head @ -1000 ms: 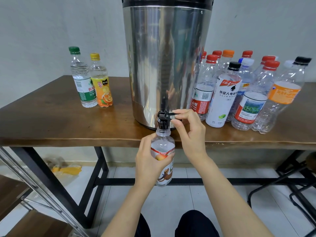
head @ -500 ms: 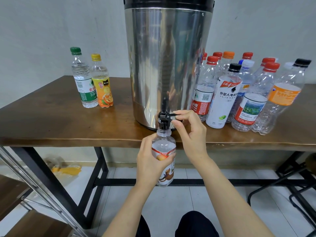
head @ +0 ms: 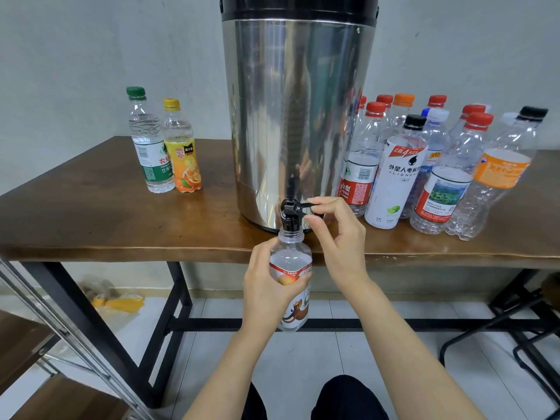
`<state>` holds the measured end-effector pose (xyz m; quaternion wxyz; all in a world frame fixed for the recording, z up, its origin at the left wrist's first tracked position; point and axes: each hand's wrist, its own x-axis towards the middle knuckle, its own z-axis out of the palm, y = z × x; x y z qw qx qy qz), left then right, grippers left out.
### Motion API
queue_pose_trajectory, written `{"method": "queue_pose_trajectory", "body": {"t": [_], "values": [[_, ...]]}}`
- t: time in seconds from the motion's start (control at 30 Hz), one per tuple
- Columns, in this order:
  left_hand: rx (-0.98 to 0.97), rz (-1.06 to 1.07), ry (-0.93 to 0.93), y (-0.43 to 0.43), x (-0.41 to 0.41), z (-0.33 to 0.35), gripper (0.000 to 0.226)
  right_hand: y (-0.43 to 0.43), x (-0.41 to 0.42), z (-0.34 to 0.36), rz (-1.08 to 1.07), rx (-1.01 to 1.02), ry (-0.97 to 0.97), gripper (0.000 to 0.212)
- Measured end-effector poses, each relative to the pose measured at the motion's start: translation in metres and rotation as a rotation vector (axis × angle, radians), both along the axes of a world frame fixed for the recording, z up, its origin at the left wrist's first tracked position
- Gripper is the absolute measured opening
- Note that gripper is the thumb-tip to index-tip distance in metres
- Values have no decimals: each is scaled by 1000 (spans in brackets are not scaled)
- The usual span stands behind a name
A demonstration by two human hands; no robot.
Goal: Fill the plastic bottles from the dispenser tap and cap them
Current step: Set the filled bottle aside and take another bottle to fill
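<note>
Plastic bottle, uncapped and wearing a red-and-white label with a cartoon animal, is held upright beneath the black tap of a tall stainless-steel dispenser. Its open neck sits right up against the spout, just in front of the near edge of a brown wooden table. A person's left hand grips the bottle around its middle, fingers and thumb curled round the label. The right hand pinches the tap's small black lever between thumb and forefinger, the remaining fingers loosely curled below it. Whether water is running is hard to make out through the clear plastic. The dispenser stands at the middle of the table, close to its near edge. Well to its left, two capped bottles stand side by side and touching: a green-capped bottle with a green-and-white label, and a yellow-capped bottle with oranges on its label. To the dispenser's right, a crowd of capped bottles is packed together, with red, orange, black and white caps. The nearest of them is a white-labelled bottle with a black cap. On the tiled floor under the table's left end lies a crumpled yellow bag.
</note>
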<state>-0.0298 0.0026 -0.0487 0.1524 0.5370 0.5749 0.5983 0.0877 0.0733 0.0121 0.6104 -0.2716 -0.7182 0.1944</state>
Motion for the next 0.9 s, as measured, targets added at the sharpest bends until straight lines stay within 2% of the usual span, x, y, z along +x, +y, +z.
{"method": "queue_pose_trajectory", "body": {"t": [0.43,0.6,0.77,0.9], "values": [[-8,5,14,1,0,0,72,-1,-1,-1,-12,-15,0,22],[-15,-3,8,0,-1,0,73,0,5,-1,9,6,-52,14],[-28,-6,6,0,-2,1,72,7,19,5,-97,247,-284,20],[-44,-8,-2,0,-3,0,71,5,20,27,-137,440,-373,20]]}}
